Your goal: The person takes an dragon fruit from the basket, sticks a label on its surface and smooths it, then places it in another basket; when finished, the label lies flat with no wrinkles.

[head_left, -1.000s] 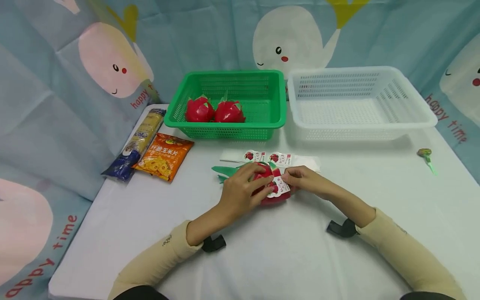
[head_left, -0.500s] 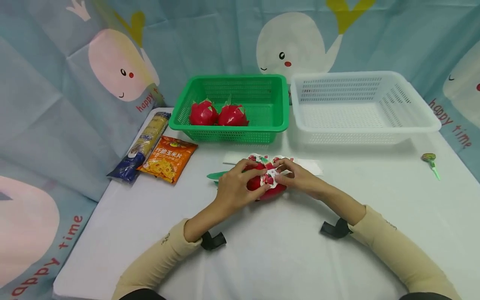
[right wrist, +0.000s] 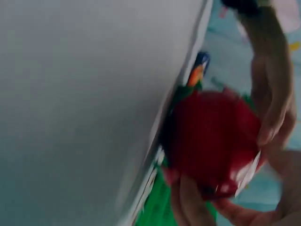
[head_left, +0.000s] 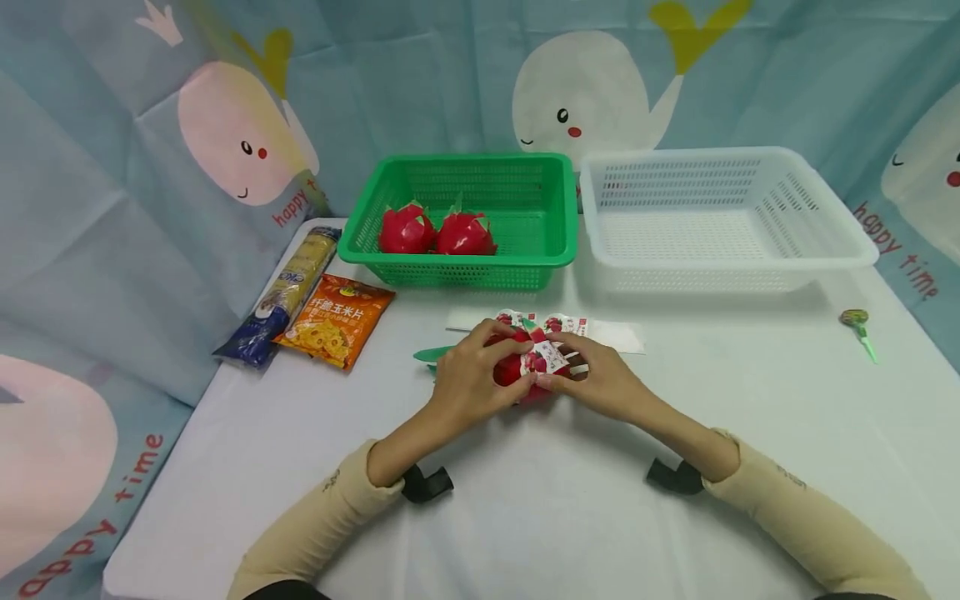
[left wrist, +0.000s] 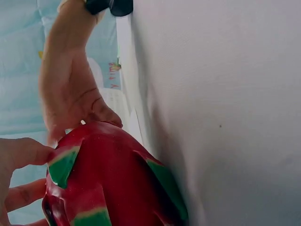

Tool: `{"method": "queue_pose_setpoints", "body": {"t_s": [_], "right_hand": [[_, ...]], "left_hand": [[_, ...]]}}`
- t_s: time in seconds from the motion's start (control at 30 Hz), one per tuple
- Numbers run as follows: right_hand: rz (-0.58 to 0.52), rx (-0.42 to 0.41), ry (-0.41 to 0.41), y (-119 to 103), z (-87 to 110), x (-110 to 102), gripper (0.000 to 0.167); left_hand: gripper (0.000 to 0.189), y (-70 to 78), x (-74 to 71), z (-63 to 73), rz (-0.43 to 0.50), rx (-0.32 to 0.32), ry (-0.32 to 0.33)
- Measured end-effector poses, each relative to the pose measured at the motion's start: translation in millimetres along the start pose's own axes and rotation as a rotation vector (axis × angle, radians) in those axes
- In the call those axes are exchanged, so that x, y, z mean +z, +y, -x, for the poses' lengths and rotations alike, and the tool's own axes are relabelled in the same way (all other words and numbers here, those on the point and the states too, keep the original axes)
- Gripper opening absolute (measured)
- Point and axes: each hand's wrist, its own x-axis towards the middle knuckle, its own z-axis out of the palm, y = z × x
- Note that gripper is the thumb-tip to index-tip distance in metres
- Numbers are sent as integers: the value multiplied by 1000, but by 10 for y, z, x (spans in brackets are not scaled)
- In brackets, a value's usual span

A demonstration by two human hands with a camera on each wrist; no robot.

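Note:
A red toy dragon fruit (head_left: 507, 370) with green-tipped scales lies on the white table between both hands. A white label with a fruit picture (head_left: 544, 358) lies on its upper side. My left hand (head_left: 467, 372) holds the fruit from the left, its fingers over the top and thumb at the near side. From the right, my right hand (head_left: 606, 379) curls round the fruit, its thumb at the label's lower edge. In the right wrist view, right fingers (right wrist: 190, 200) reach round the dark red fruit (right wrist: 211, 136). The left wrist view shows the fruit (left wrist: 113, 174) close up.
Behind the hands lies a backing strip (head_left: 618, 336) with more labels. A green basket (head_left: 457, 260) holds two dragon fruits (head_left: 467, 234); a white basket (head_left: 731, 265) stands beside it. An orange snack bag (head_left: 335, 321) and a long packet (head_left: 288, 287) lie left. A small green-stemmed item (head_left: 857, 325) lies right.
The label, earlier pinched at its right edge by my right hand, now lies against the fruit. My right hand has spread round the fruit's right side. The head view has shifted slightly.

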Motion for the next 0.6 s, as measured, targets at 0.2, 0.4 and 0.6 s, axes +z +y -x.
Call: {"method": "queue_pose_setpoints", "body": {"t_s": [0.2, 0.4, 0.6], "right_hand": [[-154, 23, 43, 44, -11, 23, 47], [-407, 53, -56, 133, -39, -13, 45], [-524, 126, -99, 210, -54, -37, 49]], "left_hand": [[28, -21, -13, -21, 19, -50, -17], [28, -27, -22, -34, 25, -50, -23], [31, -40, -12, 1, 20, -9, -25]]}}
